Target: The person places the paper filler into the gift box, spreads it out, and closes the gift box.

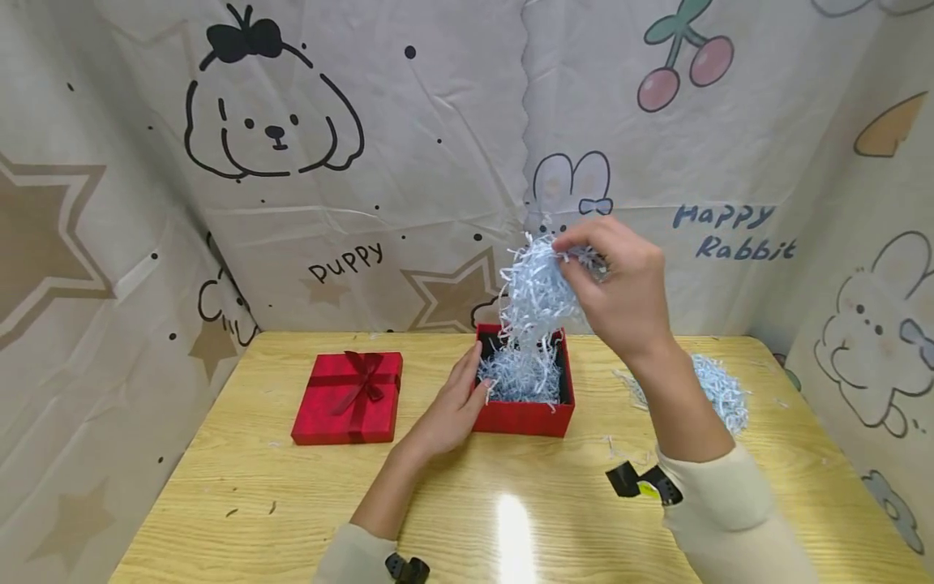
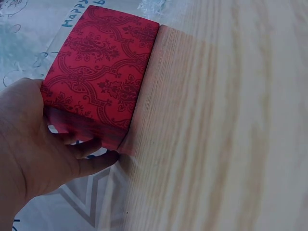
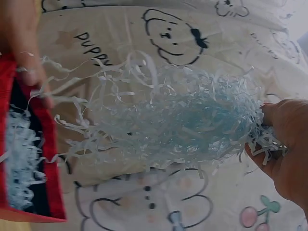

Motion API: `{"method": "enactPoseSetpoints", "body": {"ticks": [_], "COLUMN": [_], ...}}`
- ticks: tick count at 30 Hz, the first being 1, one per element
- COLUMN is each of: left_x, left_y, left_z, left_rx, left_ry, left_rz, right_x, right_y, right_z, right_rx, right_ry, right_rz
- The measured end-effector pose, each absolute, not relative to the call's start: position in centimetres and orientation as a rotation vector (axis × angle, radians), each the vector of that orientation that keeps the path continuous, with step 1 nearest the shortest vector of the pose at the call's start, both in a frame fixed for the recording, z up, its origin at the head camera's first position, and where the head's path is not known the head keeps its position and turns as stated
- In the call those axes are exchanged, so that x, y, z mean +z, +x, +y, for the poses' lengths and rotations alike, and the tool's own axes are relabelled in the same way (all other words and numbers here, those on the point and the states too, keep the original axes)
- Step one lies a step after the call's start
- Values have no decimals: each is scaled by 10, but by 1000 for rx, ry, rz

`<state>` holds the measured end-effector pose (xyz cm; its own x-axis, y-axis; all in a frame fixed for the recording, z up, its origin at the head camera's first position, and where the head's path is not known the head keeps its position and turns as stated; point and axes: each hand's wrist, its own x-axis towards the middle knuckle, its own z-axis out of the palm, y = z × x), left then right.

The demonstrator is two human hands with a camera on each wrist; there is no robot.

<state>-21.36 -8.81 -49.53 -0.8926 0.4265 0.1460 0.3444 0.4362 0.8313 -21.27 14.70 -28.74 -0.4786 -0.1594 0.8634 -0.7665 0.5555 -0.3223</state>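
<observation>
At the red box [image 1: 522, 419] (floor hidden), hands clamped: left [image 1: 450, 405], side [image 2: 91, 127]; right [image 1: 620, 284], shredded paper [image 1: 538, 284].

From my end I see an off-white cloth backdrop [image 1: 452, 89] round 3 sides of the worktop [image 1: 292, 503], w/ a line-drawn puppy face [image 1: 274, 132], 2 pink cherries [image 1: 659, 89], tan stars [image 1: 44, 235] & blue "Happy Rabbit" lettering [image 1: 733, 231]. Worktop's pale yellowish wood-grain, far edge along the cloth; 1 bright glare patch [image 1: 515, 539] on the near part, approx. centre. Cloth's a bit creased.
</observation>
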Motion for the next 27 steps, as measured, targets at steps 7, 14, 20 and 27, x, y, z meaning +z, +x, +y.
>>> {"method": "enactPoseSetpoints", "body": {"ticks": [7,14,20,27], "left_x": [-497,-495,-493,-494], "left_y": [-214,-214,-214,-214], "left_z": [-87,-87,-86,-87], "left_rx": [1464,1483,1482,1470], "left_ry": [696,700,687,684], "left_rz": [2592,2574,2567,2590], "right_x": [-338,-389,-423,-444], "right_y": [-227,-232,-228,-225], "right_z": [137,137,133,127], "right_rx": [937,925,960,869], "right_ry": [692,652,659,679], "right_rz": [-2121,-2290,-2478,-2745]}}
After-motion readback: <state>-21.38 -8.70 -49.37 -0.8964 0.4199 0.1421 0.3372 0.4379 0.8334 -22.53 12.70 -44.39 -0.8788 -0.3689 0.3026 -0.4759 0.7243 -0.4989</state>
